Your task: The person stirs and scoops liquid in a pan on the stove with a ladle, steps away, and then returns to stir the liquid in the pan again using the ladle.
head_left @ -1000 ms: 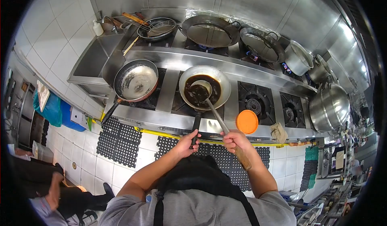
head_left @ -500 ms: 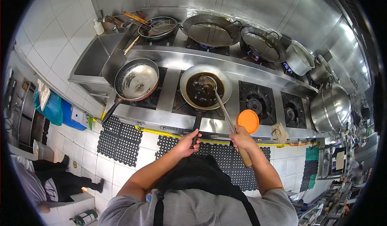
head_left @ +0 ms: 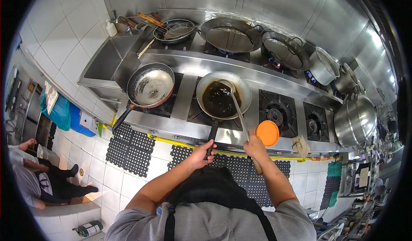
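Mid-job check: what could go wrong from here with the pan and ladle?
The dark liquid might slop out of the pan if the left grip jerks its handle or the ladle sweeps hard.

The right grip appears close to the orange disc near the stove's front edge, so it may knock it off.

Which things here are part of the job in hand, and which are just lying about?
In the job:
silver pan, held by the left hand
dark liquid in it
ladle, gripped by the right hand

Seemingly lying about, untouched:
frying pan at left
orange round lid or dish
crumpled cloth
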A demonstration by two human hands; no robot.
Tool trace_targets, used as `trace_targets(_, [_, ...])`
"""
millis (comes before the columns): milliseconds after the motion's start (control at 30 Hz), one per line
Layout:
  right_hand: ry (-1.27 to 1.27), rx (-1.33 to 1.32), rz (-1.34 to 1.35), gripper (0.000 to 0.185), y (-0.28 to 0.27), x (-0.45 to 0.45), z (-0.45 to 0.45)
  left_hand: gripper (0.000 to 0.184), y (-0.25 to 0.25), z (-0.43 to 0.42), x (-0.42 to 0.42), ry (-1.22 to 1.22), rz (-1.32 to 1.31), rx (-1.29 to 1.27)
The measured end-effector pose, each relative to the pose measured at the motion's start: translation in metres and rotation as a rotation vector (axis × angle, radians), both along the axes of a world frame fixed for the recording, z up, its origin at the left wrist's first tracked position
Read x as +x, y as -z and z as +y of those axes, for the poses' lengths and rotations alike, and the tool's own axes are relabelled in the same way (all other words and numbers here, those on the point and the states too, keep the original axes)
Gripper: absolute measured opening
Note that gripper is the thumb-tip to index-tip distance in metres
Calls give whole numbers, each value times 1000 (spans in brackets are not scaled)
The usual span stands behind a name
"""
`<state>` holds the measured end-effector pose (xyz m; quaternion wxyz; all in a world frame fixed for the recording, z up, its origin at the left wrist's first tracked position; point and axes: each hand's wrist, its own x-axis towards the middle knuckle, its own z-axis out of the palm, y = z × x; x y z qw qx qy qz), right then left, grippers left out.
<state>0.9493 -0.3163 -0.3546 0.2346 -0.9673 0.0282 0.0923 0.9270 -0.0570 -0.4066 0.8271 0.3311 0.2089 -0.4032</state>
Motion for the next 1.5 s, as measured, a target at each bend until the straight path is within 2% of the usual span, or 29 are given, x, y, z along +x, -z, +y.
trace_targets(333, [-95,-79,22,39,-7,-6,-1,34,-2,-2,0,-1,3,10])
trace_targets(733, [-236,-107,121,33,-61,-39,-26,34,-4,-2,0,-5,14,-1])
trace_targets(933, [-253,-94,216,37,-86,-49,-40,33,-2,-1,0,-1,16,-9])
trace_targets(1067, [-248,-199,281,41,-105,-55,-43,33,0,-1,0,1,21,-17])
trace_targets(1500, [-248,-340,205,37,-93,-56,-43,34,3,0,0,2,8,-18])
